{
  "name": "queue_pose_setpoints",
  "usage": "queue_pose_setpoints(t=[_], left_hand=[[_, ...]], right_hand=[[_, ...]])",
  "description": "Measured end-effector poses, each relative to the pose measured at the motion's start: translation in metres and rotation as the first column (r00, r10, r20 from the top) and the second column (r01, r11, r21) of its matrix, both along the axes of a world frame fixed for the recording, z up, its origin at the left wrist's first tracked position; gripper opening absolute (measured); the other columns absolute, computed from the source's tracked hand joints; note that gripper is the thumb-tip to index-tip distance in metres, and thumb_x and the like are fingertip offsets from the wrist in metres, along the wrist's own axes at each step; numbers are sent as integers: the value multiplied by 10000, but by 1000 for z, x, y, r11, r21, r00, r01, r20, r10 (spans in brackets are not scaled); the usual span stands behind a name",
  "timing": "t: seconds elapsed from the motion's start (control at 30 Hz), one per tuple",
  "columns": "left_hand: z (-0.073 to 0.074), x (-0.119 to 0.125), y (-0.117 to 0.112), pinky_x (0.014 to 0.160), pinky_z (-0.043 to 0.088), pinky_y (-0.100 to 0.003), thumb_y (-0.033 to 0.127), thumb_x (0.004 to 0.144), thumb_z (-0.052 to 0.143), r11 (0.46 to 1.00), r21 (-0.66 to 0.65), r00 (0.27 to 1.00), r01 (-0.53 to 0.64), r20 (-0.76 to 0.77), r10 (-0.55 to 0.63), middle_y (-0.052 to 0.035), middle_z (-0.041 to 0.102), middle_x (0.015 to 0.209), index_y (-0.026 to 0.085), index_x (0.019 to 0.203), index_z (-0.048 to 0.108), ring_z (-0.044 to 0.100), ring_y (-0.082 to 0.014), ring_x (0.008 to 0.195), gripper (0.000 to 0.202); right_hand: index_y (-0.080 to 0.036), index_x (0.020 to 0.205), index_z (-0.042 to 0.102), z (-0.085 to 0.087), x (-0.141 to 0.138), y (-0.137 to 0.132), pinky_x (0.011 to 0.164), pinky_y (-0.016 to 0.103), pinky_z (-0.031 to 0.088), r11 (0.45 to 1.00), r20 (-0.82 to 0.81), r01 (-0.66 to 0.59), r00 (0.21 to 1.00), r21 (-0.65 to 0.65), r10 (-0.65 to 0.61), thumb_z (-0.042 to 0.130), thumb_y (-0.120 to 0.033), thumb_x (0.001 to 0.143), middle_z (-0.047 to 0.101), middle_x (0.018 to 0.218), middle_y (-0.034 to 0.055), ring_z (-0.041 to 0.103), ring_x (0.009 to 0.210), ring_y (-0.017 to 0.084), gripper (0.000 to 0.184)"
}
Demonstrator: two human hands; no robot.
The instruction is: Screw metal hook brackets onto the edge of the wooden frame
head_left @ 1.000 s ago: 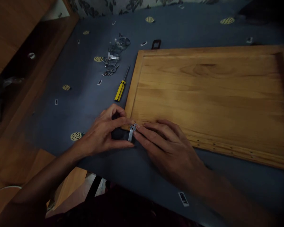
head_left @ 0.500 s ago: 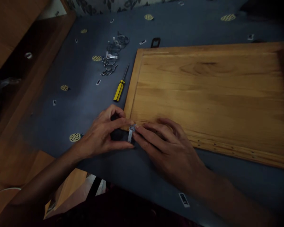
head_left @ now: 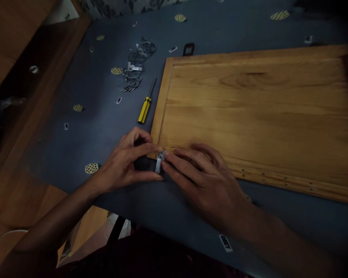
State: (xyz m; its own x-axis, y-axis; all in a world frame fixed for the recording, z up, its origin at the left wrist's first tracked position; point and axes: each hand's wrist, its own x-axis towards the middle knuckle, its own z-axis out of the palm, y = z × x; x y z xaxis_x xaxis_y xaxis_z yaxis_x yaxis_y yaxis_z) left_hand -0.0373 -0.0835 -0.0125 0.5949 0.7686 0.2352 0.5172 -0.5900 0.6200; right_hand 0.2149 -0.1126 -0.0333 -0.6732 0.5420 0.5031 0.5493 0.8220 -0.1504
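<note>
A small silver metal bracket (head_left: 159, 162) stands against the near left corner of a wooden panel door (head_left: 249, 112) that lies flat on a blue patterned cloth (head_left: 98, 100). My left hand (head_left: 124, 164) pinches the bracket from the left, thumb below and forefinger on top. From the right, my right hand (head_left: 203, 181) presses its fingertips against the bracket, with the other fingers lying on the panel's edge.
A yellow-handled screwdriver (head_left: 145, 106) lies left of the panel. Farther back is a heap of metal fittings and screws (head_left: 136, 63). A dark wooden furniture edge (head_left: 31, 96) runs along the left. A row of small holes marks the panel's near edge.
Both hands stay on the bracket at the panel's corner. The view has shifted slightly, so everything sits a little higher and further left.
</note>
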Motion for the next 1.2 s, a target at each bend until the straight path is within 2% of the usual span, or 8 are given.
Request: queue_pose_setpoints(t=[0.1, 0.43, 0.53, 0.63, 0.73, 0.87, 0.97, 1.2], left_hand=[[1, 0, 1, 926, 562, -374, 506, 893, 850, 1000, -22, 1000, -3, 0, 3, -58, 578, 1123, 270, 1295, 740, 584, -221, 1043, 479], [1, -1, 1, 922, 565, -370, 540, 907, 826, 1000, -18, 1000, 3, -15, -4, -60, 577, 1126, 277, 1302, 728, 587, -220, 1059, 485], [1, 0, 1, 922, 565, -373, 539, 911, 822, 1000, -5, 1000, 5, -20, -5, -65, 579, 1122, 256, 1293, 729, 591, -224, 1057, 485], [1, 0, 0, 943, 557, -389, 532, 924, 812, 1000, -1, 999, -6, -39, 6, -75, 586, 1138, 231, 1287, 724, 594, -228, 1070, 480], [1, -2, -1, 976, 553, -417, 532, 897, 841, 999, -35, 998, -24, -60, 22, -81, 605, 1178, 249, 1308, 727, 592, -243, 1093, 512], [1, -6, 0, 1024, 550, -434, 570, 842, 878, 994, -110, 999, -26, -26, 23, -85, 611, 1226, 273, 1385, 684, 582, -265, 1151, 648], [0, -8, -1, 1021, 559, -420, 565, 863, 860, 990, -137, 999, -25, 25, 29, -77, 611, 1233, 288, 1394, 667, 581, -264, 1172, 629], [-6, -5, -1, 984, 545, -394, 574, 918, 794, 1000, -30, 999, -4, 37, 6, -72, 597, 1189, 271, 1354, 711, 595, -240, 1135, 536]], right_hand=[[-127, 1215, 761, 1, -1, 0, 1056, 533, 547, 1000, -11, -3, 1000, 1, 3, 400, -115, 1127, 809, 1240, 75, 696, 1157, 265, 372], [-130, 1210, 768, 4, -2, 0, 1056, 500, 544, 1000, 4, 15, 1000, 0, -15, 380, -105, 1129, 813, 1236, 60, 690, 1154, 255, 397], [-127, 1224, 758, 2, -2, 0, 1068, 498, 528, 1000, 1, 9, 1000, 2, -9, 365, -119, 1138, 810, 1238, 58, 678, 1164, 253, 402], [-114, 1250, 740, 0, -1, 0, 1074, 499, 513, 1000, 2, 0, 1000, 4, 0, 424, -122, 1126, 800, 1250, 75, 663, 1184, 258, 340], [-97, 1259, 729, 0, -1, 0, 1071, 502, 505, 1000, 6, -6, 1000, 2, 6, 427, -114, 1120, 796, 1258, 85, 659, 1180, 268, 333], [-83, 1266, 722, -1, -2, -1, 1068, 521, 507, 1000, 19, 0, 1000, 8, 0, 386, -96, 1113, 796, 1251, 98, 651, 1169, 280, 369], [-77, 1289, 712, -2, -2, -2, 1086, 521, 493, 1000, 26, -8, 1000, -1, 8, 409, -90, 1096, 789, 1264, 117, 637, 1194, 287, 359], [-67, 1323, 684, -3, -1, -1, 1085, 515, 476, 1000, 17, -15, 1000, -6, 15, 428, -84, 1090, 774, 1306, 124, 611, 1220, 294, 346]])
